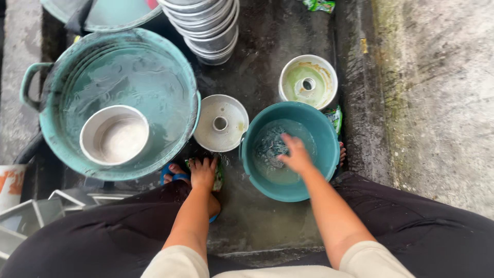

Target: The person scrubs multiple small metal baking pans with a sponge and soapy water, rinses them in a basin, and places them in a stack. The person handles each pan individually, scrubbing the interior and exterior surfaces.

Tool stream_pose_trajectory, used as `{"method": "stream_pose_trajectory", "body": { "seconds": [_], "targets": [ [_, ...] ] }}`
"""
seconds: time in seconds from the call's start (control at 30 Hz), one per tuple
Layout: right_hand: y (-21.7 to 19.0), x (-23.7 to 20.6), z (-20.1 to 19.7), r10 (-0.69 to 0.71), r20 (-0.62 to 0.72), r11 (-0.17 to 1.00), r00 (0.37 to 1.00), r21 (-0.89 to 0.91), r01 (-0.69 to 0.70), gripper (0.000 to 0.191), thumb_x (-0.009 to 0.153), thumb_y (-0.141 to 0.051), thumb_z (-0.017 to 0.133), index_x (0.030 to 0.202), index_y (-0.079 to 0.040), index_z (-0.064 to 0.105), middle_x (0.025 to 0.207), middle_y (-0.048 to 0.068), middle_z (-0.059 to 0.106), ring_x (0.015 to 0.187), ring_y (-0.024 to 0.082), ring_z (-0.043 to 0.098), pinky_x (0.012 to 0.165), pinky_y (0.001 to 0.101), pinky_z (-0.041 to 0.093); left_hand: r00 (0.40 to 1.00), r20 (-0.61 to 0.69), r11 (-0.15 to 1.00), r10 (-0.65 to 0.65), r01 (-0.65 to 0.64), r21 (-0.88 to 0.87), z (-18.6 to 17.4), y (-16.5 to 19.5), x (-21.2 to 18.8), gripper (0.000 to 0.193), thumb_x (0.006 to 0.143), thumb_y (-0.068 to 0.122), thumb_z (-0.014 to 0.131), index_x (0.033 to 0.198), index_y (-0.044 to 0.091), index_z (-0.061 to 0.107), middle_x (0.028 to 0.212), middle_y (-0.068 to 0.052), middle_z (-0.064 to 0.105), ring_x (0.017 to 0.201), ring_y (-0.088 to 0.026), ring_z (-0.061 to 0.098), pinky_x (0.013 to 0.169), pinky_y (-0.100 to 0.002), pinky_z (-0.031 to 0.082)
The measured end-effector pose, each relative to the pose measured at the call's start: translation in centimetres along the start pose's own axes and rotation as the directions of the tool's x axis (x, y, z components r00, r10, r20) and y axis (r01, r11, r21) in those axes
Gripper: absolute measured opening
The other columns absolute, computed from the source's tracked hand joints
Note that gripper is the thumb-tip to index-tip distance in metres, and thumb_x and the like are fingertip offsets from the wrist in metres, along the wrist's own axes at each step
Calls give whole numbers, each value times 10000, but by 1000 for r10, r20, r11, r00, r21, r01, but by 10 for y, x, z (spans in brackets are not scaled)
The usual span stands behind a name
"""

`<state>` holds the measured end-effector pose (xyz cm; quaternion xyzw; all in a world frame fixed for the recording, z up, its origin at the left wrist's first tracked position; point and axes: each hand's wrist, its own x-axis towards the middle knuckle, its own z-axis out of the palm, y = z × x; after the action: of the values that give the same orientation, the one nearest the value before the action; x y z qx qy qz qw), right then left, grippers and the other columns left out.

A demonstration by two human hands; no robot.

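Lower right of centre, our right hand (294, 154) dips open-fingered into the small teal basin (314, 177), touching what looks like a soft, wet scouring pad (270, 146); it should squash easily and feel slippery, best pinched whole. Our left hand (203, 173) rests spread on a green sponge (219, 177) at lower centre, beside the ring-shaped metal mould (221, 123)

Glossy plastic basin (314, 121); matt, probably aluminium ring mould (221, 123); rough concrete.

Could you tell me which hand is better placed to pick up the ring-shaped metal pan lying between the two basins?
Left: the left hand rests just below the ring-shaped pan, while the right hand is in the small basin.
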<state>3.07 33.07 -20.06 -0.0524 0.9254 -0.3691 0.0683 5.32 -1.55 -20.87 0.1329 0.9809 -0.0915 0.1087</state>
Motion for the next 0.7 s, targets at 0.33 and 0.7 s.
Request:
{"method": "stream_pose_trajectory", "body": {
  "seconds": [0.33, 0.7],
  "targets": [
    [-84, 17, 121, 421, 383, 907, 822, -167, -387, 621, 1099, -613, 350, 1587, -242, 444, 1734, 195, 134, 1561, 547, 99, 1185, 715, 150, 721, 673, 982, 166, -180, -50, -64, 0, 40, 244, 788, 215, 827, 1023, 152, 803, 1125, -47, 776, 1023, -238, 753, 783, -389, 602],
    [-96, 66, 77, 383, 572, 599, 725, 443, -666, 852, 885, -670, 602, 1415, -21, 447, 1332, 228, 524, 1146, 371, 588, 939, 450, 489, 924, 337, 731, -180, 355, -583, -146, -14, 52, 504, 851, 438, 777, 1185, 71, 688, 1108, -203, 729, 1061, -386, 695, 894, -487, 542]
  ]
}}
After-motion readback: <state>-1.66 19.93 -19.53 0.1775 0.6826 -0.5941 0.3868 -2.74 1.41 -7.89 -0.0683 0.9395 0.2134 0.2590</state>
